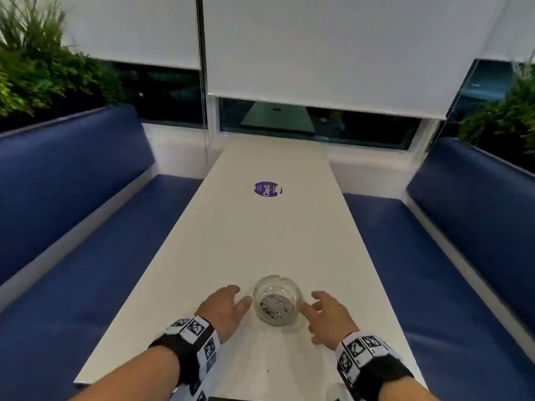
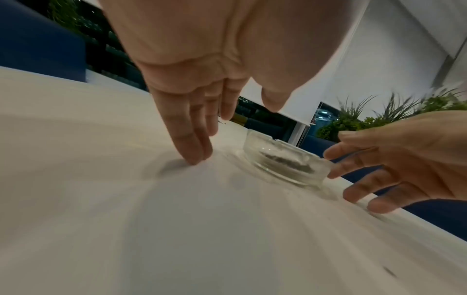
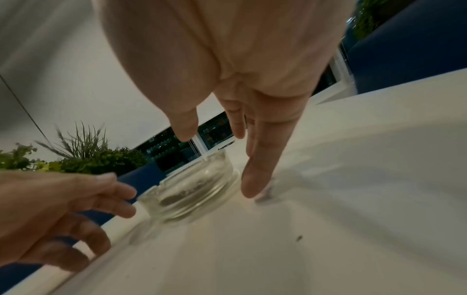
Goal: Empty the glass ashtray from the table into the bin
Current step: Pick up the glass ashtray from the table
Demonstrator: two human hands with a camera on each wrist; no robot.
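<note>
A round glass ashtray (image 1: 277, 302) with grey ash in its bottom stands on the white table (image 1: 269, 227) near the front end. My left hand (image 1: 228, 306) hovers just left of it with fingers spread and straight, not touching the glass. On the other side, my right hand (image 1: 324, 312) hangs with relaxed, slightly bent fingers a small gap from the rim. The left wrist view shows the ashtray (image 2: 285, 161) between my left fingers (image 2: 192, 147) and the right hand (image 2: 394, 159). In the right wrist view the ashtray (image 3: 192, 191) lies beside my right fingers (image 3: 255, 175). No bin is in view.
A purple round sticker (image 1: 267, 189) lies mid-table. Blue padded benches (image 1: 95, 247) (image 1: 434, 256) run along both sides. Plants (image 1: 43, 68) stand behind the benches, and a window with white blinds (image 1: 333, 53) closes the far end. A small dark speck (image 1: 267, 371) lies near the front edge.
</note>
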